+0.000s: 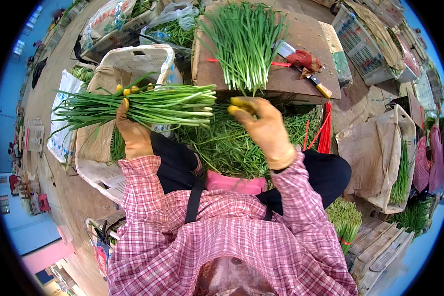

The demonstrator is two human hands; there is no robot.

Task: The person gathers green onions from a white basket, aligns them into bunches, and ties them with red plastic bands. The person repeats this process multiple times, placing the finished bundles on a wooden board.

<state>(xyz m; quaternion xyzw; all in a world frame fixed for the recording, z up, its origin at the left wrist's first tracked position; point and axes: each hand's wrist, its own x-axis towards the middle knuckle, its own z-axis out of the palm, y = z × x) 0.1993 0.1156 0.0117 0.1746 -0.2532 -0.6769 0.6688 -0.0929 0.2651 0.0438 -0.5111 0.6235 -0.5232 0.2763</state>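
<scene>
My left hand [133,129], in an orange rubber glove, grips a bunch of green Chinese chives [162,103], held sideways with the pale stem ends to the right. My right hand [262,125], gloved too, hovers right of those ends, fingers curled and apart, somewhat blurred; no stalk shows in it. Beyond it, a larger pile of chives [246,44] lies on a brown board [299,29], its pale ends towards me. A red strip [281,64] runs beneath this pile. On the board to its right rests a knife [320,87] with a red cloth [304,61] against it.
Loose green leaves [229,144] cover the ground between my legs. Red ties [325,129] hang at the board's near right corner. A white plastic crate [107,185] with sacking stands left, another crate [407,125] right. Tied bundles [344,218] stand near my right knee. Another person's sleeve [434,159] shows far right.
</scene>
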